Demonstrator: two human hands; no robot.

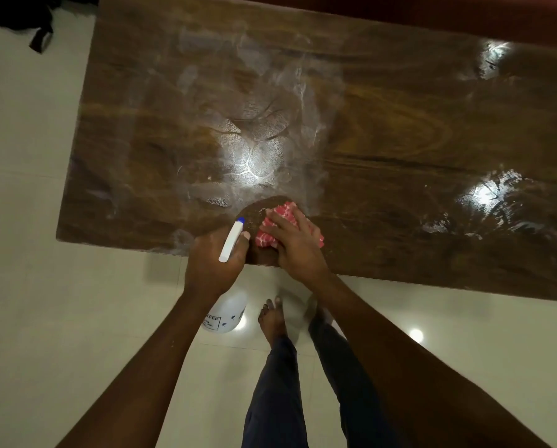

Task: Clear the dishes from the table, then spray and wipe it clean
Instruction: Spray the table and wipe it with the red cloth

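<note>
- Pressing flat on a red-and-white cloth (285, 225), the right hand (295, 245) has its fingers spread over the fabric rather than closed round it — a hold that suits pushing the cloth across the wood, near the table's (400, 130) front edge.
- Gripping the neck of a spray bottle (227, 313), the left hand (211, 265) is wrapped around it just off the table's edge, with the white nozzle and its blue tip (233, 240) aimed toward the cloth; kept in hand like this, it is ready for another squirt.
- The bottle's pale body hangs below the hand over the floor (76, 318); how much liquid is inside I cannot tell.
- No dishes show on the table — clearing looks done.
- Wet, cloudy streaks cover the left and middle of the top, and droplets glint at the right, so wiping seems well short of finished.
</note>
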